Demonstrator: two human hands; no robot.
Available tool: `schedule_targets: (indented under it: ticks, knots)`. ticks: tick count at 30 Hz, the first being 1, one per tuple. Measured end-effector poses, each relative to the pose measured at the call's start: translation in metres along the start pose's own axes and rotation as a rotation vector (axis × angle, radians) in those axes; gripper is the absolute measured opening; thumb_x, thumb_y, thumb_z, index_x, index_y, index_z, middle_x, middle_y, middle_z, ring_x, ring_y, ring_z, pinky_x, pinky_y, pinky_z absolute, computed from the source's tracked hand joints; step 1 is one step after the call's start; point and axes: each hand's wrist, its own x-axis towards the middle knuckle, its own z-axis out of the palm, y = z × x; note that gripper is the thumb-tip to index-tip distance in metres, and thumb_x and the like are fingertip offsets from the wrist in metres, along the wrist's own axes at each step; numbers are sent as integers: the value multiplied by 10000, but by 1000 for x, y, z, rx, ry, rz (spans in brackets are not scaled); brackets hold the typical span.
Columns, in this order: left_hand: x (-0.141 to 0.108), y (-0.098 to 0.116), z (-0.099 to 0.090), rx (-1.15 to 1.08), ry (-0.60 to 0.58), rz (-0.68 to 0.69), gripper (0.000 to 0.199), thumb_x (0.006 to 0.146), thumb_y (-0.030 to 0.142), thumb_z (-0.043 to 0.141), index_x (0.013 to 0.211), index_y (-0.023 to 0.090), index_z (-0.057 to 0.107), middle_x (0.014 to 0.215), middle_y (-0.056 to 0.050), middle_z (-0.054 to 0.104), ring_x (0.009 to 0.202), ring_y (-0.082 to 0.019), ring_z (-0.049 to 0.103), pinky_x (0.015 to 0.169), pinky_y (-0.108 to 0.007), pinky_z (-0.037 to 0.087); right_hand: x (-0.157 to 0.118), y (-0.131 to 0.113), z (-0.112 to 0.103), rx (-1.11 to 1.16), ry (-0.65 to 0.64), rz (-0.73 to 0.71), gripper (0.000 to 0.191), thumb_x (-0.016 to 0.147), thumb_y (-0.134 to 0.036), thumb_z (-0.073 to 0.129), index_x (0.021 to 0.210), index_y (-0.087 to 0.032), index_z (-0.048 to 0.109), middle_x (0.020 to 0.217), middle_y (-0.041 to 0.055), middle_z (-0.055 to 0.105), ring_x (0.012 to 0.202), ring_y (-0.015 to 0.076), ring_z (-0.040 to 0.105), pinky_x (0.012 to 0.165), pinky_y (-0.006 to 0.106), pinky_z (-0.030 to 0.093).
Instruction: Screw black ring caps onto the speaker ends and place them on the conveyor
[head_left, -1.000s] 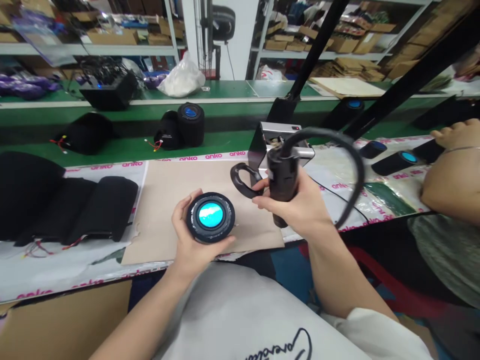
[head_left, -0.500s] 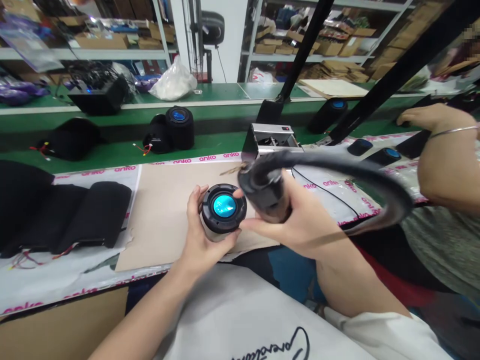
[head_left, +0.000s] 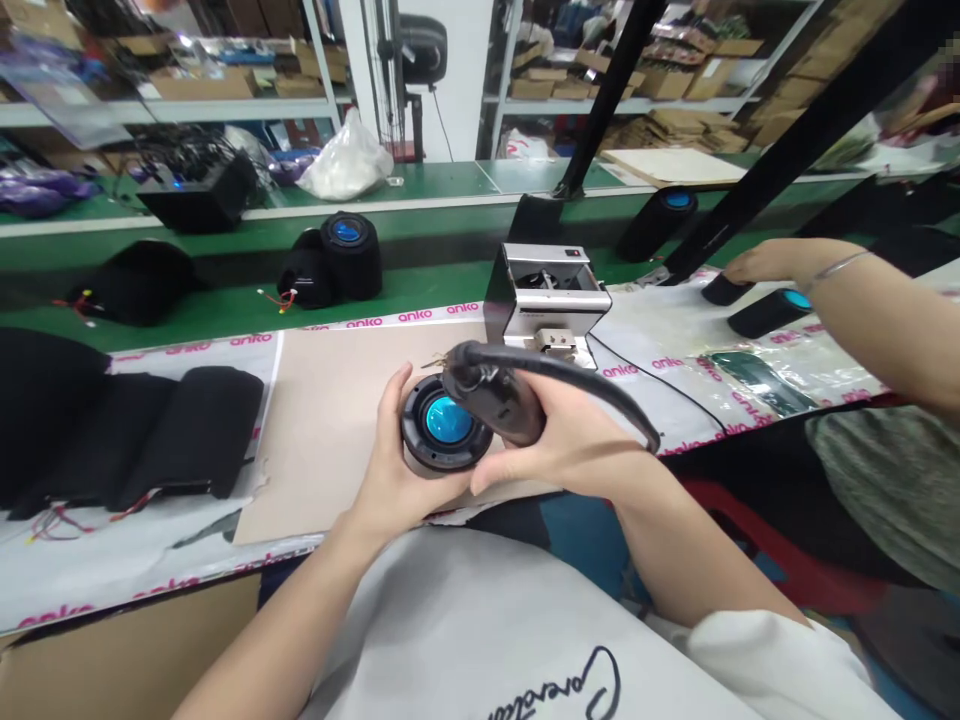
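Note:
My left hand [head_left: 390,480] is wrapped round the side of a round black speaker [head_left: 420,450] with a shiny blue centre facing up. The speaker stands over a brown cardboard sheet [head_left: 322,400]. In my right hand [head_left: 562,430] is a black corded electric screwdriver [head_left: 499,400], tilted, its cable end up over the speaker's right rim. Its lower end is hidden by my hand. The right thumb lies close to the speaker's near right edge. Just beyond the hands stands a silver and black screw feeder [head_left: 551,290].
Black fabric-covered pieces [head_left: 150,420] with loose wires lie on the left. Along the green bench [head_left: 442,270] stand more black speakers [head_left: 351,255]. At right a co-worker's hand [head_left: 780,260] touches a small black cylinder. A dark slanted post [head_left: 795,150] crosses the right side.
The screwdriver has moved slightly left and down over the speaker's rim, and its cable has swung inward. The co-worker's hand has reached left to a black cylinder.

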Motion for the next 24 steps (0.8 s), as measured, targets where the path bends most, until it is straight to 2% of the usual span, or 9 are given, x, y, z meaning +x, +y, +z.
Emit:
schedule_targets:
  ticks: [2, 6, 10, 12, 16, 20, 24]
  knots:
    - [0, -2, 0, -4, -10, -21, 1146, 729, 633, 935, 1639, 283, 332, 1551, -170, 569, 1434, -378, 613, 1189, -517, 531, -3, 3, 5, -24, 26, 0, 868, 639, -352, 1051, 1408, -309, 650, 1391, 32, 680, 1282, 277, 673, 1081, 383, 592]
    - [-1, -6, -1, 1, -15, -2, 1085, 756, 544, 944, 1628, 285, 354, 1601, -167, 537, 1459, -382, 596, 1197, -532, 525, -5, 1, 8, -70, 87, 64, 767, 685, -201, 984, 1367, -342, 662, 1319, -2, 712, 1234, 259, 693, 1029, 378, 610]
    - [0, -7, -3, 5, -18, -22, 1122, 693, 466, 1002, 1611, 288, 382, 1599, -165, 544, 1476, -391, 581, 1215, -561, 505, -1, -8, -3, 100, 137, 55, 809, 640, -233, 1016, 1356, -277, 640, 1320, 24, 709, 1309, 294, 667, 1168, 455, 566]
    - [2, -6, -4, -12, -33, -47, 1137, 676, 450, 1014, 1608, 281, 385, 1609, -170, 537, 1495, -396, 562, 1235, -577, 484, 3, -11, -9, 124, 104, 47, 789, 649, -244, 1012, 1343, -278, 638, 1318, 23, 699, 1336, 308, 654, 1175, 471, 573]
    - [3, -5, -4, -34, -29, -85, 1107, 672, 441, 1017, 1579, 280, 403, 1588, -160, 564, 1483, -386, 578, 1232, -566, 492, 10, -12, -13, 106, -23, 73, 749, 685, -159, 960, 1346, -319, 646, 1340, -15, 703, 1314, 282, 675, 1158, 454, 590]
    - [4, -2, -4, -66, -51, -101, 1067, 686, 444, 1005, 1555, 274, 409, 1572, -148, 583, 1462, -369, 604, 1210, -525, 521, 15, -11, -12, 13, -54, 123, 872, 654, -144, 976, 1442, -294, 632, 1440, 2, 678, 1358, 291, 643, 1230, 465, 522]
    - [6, 1, -4, -92, -55, -107, 1035, 682, 420, 1011, 1527, 269, 431, 1564, -139, 593, 1457, -352, 612, 1214, -497, 521, 15, -11, -14, -10, -70, 146, 922, 641, -183, 996, 1479, -298, 631, 1407, 9, 691, 1341, 296, 645, 1234, 463, 507]
